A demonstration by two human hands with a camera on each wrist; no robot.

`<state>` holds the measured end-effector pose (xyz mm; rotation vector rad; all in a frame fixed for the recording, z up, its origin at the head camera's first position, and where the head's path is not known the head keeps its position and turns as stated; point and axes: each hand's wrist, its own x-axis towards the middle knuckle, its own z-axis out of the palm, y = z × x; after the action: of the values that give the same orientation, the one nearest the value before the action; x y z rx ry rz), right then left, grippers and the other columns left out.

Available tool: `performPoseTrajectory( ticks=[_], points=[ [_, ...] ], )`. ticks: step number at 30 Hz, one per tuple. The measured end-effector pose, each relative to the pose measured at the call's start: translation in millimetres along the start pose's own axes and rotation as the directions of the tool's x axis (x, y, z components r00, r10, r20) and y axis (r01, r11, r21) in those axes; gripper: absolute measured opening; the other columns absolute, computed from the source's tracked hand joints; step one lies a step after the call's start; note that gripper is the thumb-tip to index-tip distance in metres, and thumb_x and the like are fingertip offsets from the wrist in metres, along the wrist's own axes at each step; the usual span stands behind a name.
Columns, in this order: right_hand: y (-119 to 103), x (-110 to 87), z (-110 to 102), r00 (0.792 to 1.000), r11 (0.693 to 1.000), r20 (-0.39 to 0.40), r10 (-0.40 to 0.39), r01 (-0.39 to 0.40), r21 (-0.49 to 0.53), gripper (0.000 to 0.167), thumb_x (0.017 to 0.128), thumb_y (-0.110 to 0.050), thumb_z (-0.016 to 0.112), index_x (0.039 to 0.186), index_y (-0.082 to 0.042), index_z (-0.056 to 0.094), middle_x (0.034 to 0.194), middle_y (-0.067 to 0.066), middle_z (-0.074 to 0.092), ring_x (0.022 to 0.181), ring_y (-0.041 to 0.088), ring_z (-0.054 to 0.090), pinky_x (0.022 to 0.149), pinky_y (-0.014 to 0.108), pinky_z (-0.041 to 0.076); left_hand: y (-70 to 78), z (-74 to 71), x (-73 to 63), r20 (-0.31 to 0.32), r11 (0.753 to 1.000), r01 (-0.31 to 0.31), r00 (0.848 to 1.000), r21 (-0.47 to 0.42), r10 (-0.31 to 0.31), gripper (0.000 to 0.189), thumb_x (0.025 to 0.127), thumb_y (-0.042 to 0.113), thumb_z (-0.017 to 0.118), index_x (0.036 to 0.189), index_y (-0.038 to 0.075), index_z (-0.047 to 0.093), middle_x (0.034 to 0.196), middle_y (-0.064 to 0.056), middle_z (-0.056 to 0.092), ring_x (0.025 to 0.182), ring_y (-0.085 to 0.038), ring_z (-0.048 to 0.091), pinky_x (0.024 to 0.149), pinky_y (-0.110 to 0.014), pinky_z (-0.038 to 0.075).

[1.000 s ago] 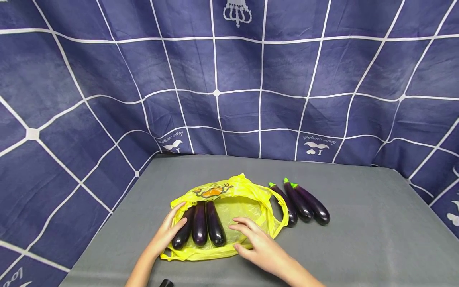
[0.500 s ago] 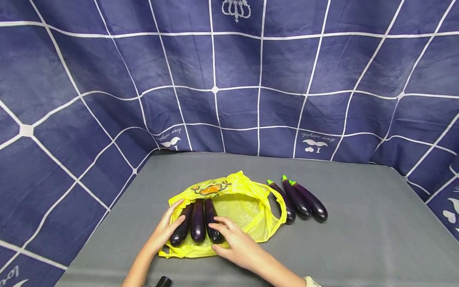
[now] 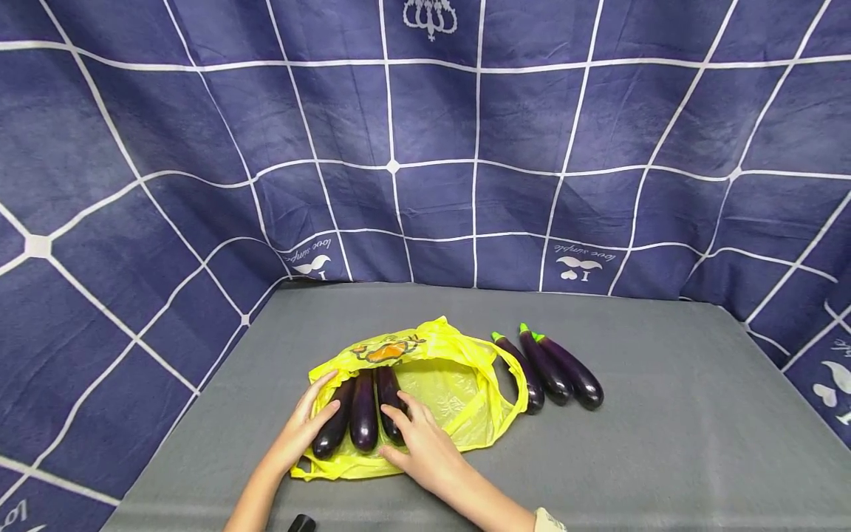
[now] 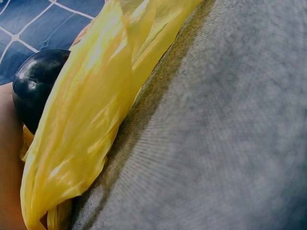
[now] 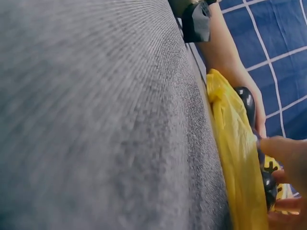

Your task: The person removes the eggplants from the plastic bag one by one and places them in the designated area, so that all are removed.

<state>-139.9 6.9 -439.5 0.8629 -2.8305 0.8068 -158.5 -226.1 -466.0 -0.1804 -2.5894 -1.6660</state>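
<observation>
A yellow plastic bag (image 3: 439, 384) with an orange print lies on its side, its mouth toward me. Inside its left part three dark purple eggplants sit side by side, the middle one (image 3: 364, 421) among them. My left hand (image 3: 302, 428) rests at the bag's left edge, fingers along the outside, thumb touching the leftmost eggplant (image 3: 330, 432). Over the rightmost eggplant (image 3: 388, 391) inside spreads my right hand (image 3: 425, 447), its fingers on that eggplant and its thumb near the lower end. In the left wrist view the bag's side (image 4: 91, 115) partly covers a rounded eggplant end (image 4: 36, 88).
Right of the bag, three more eggplants (image 3: 548, 369) with green stems lie together on the grey tabletop (image 3: 665, 443); the bag's handle loop overlaps the nearest. A blue curtain (image 3: 518, 148) with white lines hangs behind. A black device (image 5: 196, 21) sits by the left forearm.
My right hand has moved left from the bag's bare right part onto the rightmost eggplant inside. My left hand stays at the bag's left edge. The whole view has shifted slightly.
</observation>
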Motion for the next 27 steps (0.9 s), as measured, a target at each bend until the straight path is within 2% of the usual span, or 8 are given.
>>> performPoseTrajectory(
  ticks=[2, 6, 13, 21, 27],
  points=[
    [-0.2, 2.5, 3.6, 1.0, 1.0, -0.017, 0.008, -0.008, -0.001, 0.045, 0.082, -0.037, 0.064, 0.124, -0.023, 0.053, 0.136, 0.009, 0.041, 0.118, 0.028, 0.047, 0.067, 0.035, 0.053, 0.3, -0.7, -0.5, -0.004, 1.0, 0.003, 1.0, 0.004, -0.003, 0.051, 0.092, 0.024, 0.051, 0.139, 0.018, 0.033, 0.147, -0.012, 0.027, 0.135, -0.033, 0.017, 0.105, -0.06, 0.015],
    [-2.2, 6.8, 8.8, 0.999, 1.0, -0.046, 0.018, -0.018, -0.011, 0.036, 0.081, -0.028, 0.067, 0.116, -0.023, 0.058, 0.132, 0.011, 0.044, 0.113, 0.028, 0.051, 0.064, 0.033, 0.053, 0.4, -0.9, -0.6, -0.003, 1.0, 0.007, 1.0, 0.005, -0.007, 0.051, 0.092, 0.024, 0.051, 0.139, 0.019, 0.032, 0.147, -0.011, 0.027, 0.134, -0.032, 0.017, 0.105, -0.059, 0.015],
    [0.4, 5.5, 2.5, 0.998, 1.0, -0.062, 0.003, -0.005, -0.031, 0.035, 0.079, -0.013, 0.068, 0.112, -0.02, 0.061, 0.129, 0.011, 0.049, 0.112, 0.027, 0.053, 0.073, 0.033, 0.053, -0.3, 0.5, -0.1, -0.005, 1.0, 0.009, 1.0, 0.004, -0.009, 0.051, 0.092, 0.025, 0.052, 0.139, 0.021, 0.032, 0.147, -0.01, 0.027, 0.136, -0.031, 0.016, 0.105, -0.059, 0.015],
    [9.2, -4.9, -10.0, 0.995, 0.997, -0.074, -0.07, 0.067, -0.037, 0.036, 0.078, -0.01, 0.066, 0.114, -0.018, 0.063, 0.127, 0.011, 0.053, 0.111, 0.027, 0.055, 0.084, 0.037, 0.051, -0.1, 0.5, -0.7, -0.012, 1.0, 0.017, 1.0, 0.01, -0.017, 0.052, 0.092, 0.026, 0.052, 0.14, 0.019, 0.032, 0.147, -0.011, 0.026, 0.136, -0.031, 0.017, 0.104, -0.061, 0.015],
    [10.2, -12.3, -22.0, 0.997, 0.999, -0.061, -0.054, 0.053, -0.007, 0.038, 0.077, -0.011, 0.067, 0.115, -0.018, 0.063, 0.126, 0.012, 0.054, 0.11, 0.029, 0.056, 0.084, 0.039, 0.051, 0.8, 0.2, -1.0, -0.011, 1.0, 0.017, 1.0, 0.014, -0.017, 0.052, 0.092, 0.026, 0.052, 0.139, 0.02, 0.032, 0.147, -0.011, 0.027, 0.136, -0.031, 0.017, 0.105, -0.061, 0.016]
  ],
)
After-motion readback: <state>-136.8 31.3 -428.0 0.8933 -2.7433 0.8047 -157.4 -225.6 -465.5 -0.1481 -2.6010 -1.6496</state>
